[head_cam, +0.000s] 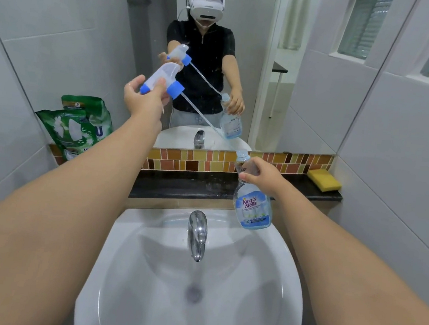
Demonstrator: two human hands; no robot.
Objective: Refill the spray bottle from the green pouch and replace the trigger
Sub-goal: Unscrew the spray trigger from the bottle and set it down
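Observation:
My left hand [143, 98] holds the white and blue trigger head [164, 80] up in front of the mirror. Its clear dip tube [202, 117] slants down to the right, and its lower end reaches the open neck of the spray bottle [252, 206]. The bottle is clear with a pale blue label and tilts over the basin's back right edge. My right hand [262, 176] grips it just below the neck. The green pouch [75, 128] stands on the ledge at the left, leaning against the wall, apart from both hands.
A white basin [125, 232] with a chrome tap [197, 234] lies below my arms. A dark stone ledge [178, 185] runs behind it, with a yellow sponge [325, 180] at its right end. The mirror [278, 89] above shows a person's reflection. Tiled walls close in on both sides.

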